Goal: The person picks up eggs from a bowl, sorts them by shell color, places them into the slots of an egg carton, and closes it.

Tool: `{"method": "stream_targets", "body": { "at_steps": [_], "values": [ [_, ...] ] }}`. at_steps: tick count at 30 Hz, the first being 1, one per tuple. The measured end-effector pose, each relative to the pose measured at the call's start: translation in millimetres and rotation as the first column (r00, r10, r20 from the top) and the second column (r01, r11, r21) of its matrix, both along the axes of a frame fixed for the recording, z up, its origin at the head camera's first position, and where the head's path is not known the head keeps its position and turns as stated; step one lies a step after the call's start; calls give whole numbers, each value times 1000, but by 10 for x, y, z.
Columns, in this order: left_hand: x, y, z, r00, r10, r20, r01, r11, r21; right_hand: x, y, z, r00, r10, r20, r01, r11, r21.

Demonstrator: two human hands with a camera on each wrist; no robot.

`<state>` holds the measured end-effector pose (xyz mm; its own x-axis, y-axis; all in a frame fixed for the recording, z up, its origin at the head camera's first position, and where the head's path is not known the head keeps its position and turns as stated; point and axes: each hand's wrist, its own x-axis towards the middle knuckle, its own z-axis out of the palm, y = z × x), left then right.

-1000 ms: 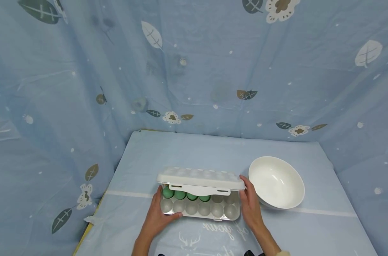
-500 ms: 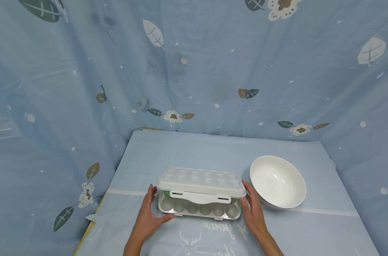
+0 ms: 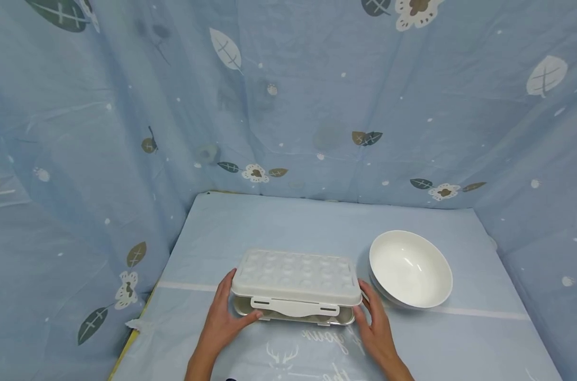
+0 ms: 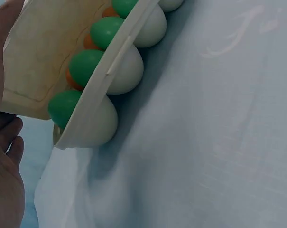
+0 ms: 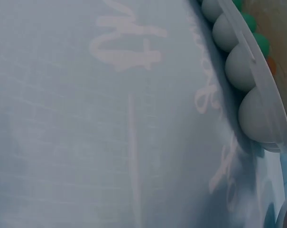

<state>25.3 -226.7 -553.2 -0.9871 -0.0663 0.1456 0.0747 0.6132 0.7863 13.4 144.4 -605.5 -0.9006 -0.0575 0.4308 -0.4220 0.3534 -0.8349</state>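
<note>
The lid (image 3: 295, 276) had dropped nearly shut over the tray (image 3: 295, 315); left hand (image 3: 223, 320) and right hand (image 3: 377, 325), fingers relaxed, flanked it near the tabletop's (image 3: 317, 227) front edge; pressing the latch (image 3: 295, 306) likely remained.

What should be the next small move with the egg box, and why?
Probably press the lid down at the front until its latch catches. The lid lies almost flat on the egg box, but a thin gap shows along the front edge. The left hand and right hand rest at the box's two ends, well placed to steady it. Green eggs sit inside.
</note>
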Motion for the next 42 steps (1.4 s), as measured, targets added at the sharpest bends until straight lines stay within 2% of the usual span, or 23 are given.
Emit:
{"method": "stream_targets", "body": {
  "at_steps": [9,16,22,27,33,36,42],
  "values": [
    [48,30,-116,1000,14,10,-13,1000,-28,86,11,-128,1000,4,-30,-3,999,38],
    [82,52,-237,998,45,43,-42,997,-71,118,-37,-158,998,-46,-31,49,995,87],
    [87,53,-321,998,54,43,-49,993,-104,123,-39,-218,998,-60,20,57,989,133],
    [87,57,-351,996,61,63,-53,991,-120,131,-36,-238,996,-70,58,60,986,157],
    [98,62,-384,995,64,71,-56,991,-119,148,-27,-297,996,-87,4,85,972,217],
    [110,62,-409,995,62,74,-53,992,-117,160,-16,-318,997,-82,6,78,963,257],
    [119,69,-427,998,57,36,-52,990,-132,158,-2,-304,996,-86,35,72,953,293]
  ]
}}
